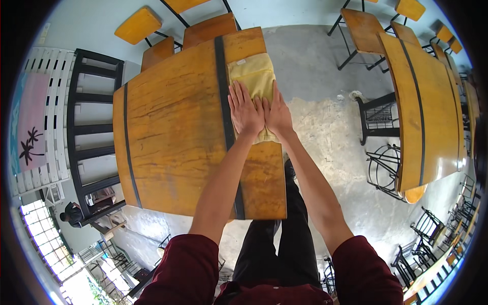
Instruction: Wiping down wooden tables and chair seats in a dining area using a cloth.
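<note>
A folded yellow cloth with a small white tag lies on the wooden tabletop, along its right end and partly over a dark inlaid strip. My left hand rests palm down on the left side of the cloth, fingers pointing away from me. Against the cloth's right edge lies my right hand, its outer fingers along the table's edge. Both thumbs meet near the middle, where the fabric is creased. Neither hand visibly pinches the cloth; part of it is hidden under the palms.
Wooden chairs stand beyond the table's far side. Another wooden table is to the right across the concrete floor, with a metal-framed stool beside it. A black slatted frame borders the left. A person is at the lower left.
</note>
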Demonstrator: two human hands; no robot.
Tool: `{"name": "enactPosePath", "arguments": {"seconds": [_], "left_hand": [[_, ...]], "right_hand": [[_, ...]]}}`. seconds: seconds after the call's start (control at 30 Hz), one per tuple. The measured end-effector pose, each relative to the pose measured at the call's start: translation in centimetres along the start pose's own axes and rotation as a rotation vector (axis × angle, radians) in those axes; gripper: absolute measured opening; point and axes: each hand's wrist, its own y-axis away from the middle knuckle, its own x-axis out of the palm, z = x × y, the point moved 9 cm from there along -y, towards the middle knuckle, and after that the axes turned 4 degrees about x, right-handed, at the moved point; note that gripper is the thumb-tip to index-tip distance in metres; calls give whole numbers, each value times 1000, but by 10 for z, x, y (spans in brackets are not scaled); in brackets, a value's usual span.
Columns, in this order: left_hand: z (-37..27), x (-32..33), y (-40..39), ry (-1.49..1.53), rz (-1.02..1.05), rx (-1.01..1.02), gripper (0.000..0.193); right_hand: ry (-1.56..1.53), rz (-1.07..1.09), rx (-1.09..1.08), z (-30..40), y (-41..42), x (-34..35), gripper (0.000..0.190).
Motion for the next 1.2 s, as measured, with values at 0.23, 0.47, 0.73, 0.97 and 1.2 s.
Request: {"name": "enactPosePath", "arguments": {"seconds": [0.23, 0.47, 0.73, 0.97, 1.2], "left_hand": [[-13, -24, 109, 21, 93, 2, 74], [-21, -27, 143, 23, 130, 67, 79], [-23, -26, 140, 32, 146, 56, 83], [-24, -27, 130, 50, 157, 27, 89], [8, -21, 85, 16, 51, -183, 91]], "right_hand": [[-60, -26, -43, -19, 113, -10, 71], [-112, -79, -28, -37, 157, -13, 62], [-21, -32, 47, -32, 159, -21, 60], [118, -162, -184, -25, 148, -22, 63], [220, -50, -232, 5, 78, -1, 66]]}}
